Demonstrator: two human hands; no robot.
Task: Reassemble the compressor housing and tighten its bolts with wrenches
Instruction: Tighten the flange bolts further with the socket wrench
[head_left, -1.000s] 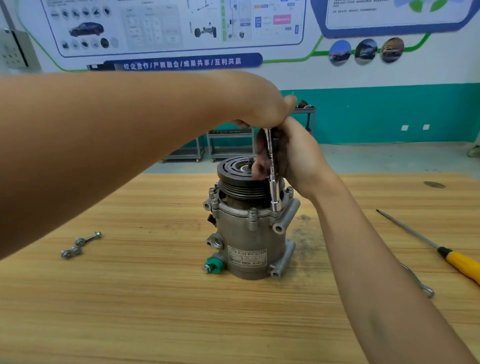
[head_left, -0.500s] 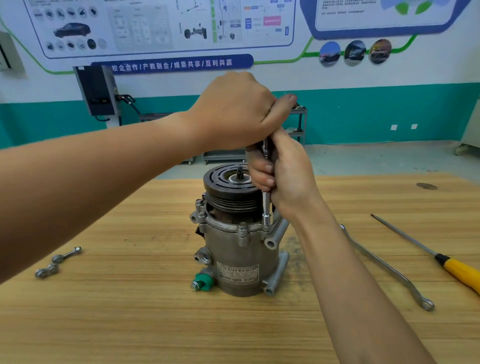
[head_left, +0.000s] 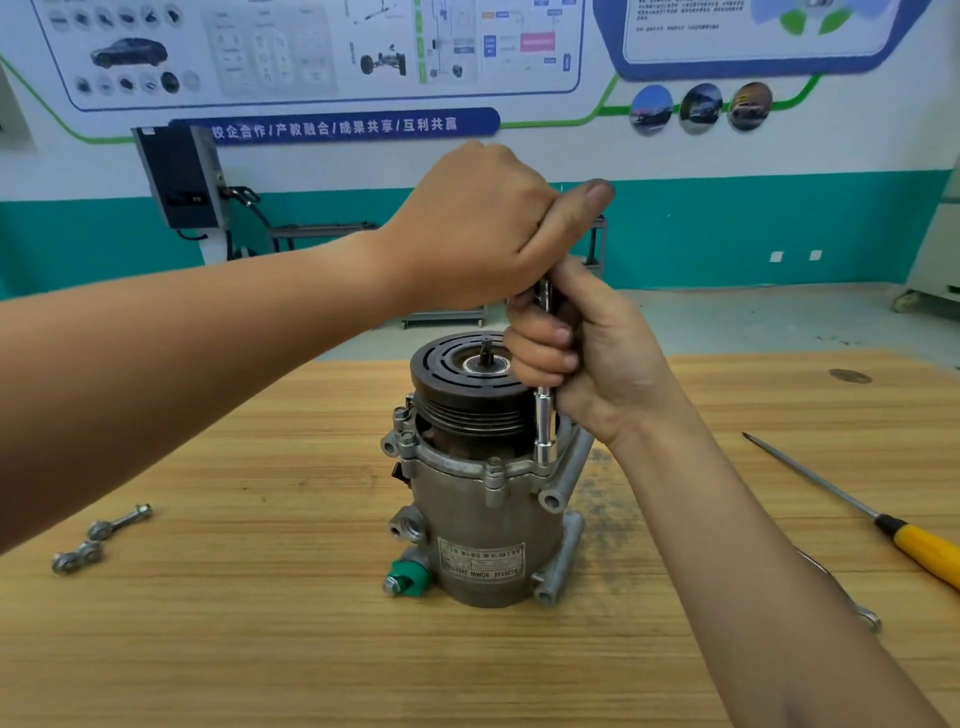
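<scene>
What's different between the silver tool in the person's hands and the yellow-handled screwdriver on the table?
The socket wrench stands upright on the compressor's rim; the screwdriver lies flat on the table. Both hands grip the socket wrench, left hand on top, right hand around its shaft; the screwdriver is untouched. The socket wrench shows bare metal; the screwdriver has a yellow handle. Both have slim metal shafts.

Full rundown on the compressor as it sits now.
The compressor stands upright on the wooden table: grey cast-metal body, black grooved pulley on top, bolts round the flange, printed label in front, green cap low left. A chrome socket driver stands on a right-side flange bolt, gripped by the right hand, with the left hand gripping its top.
</scene>
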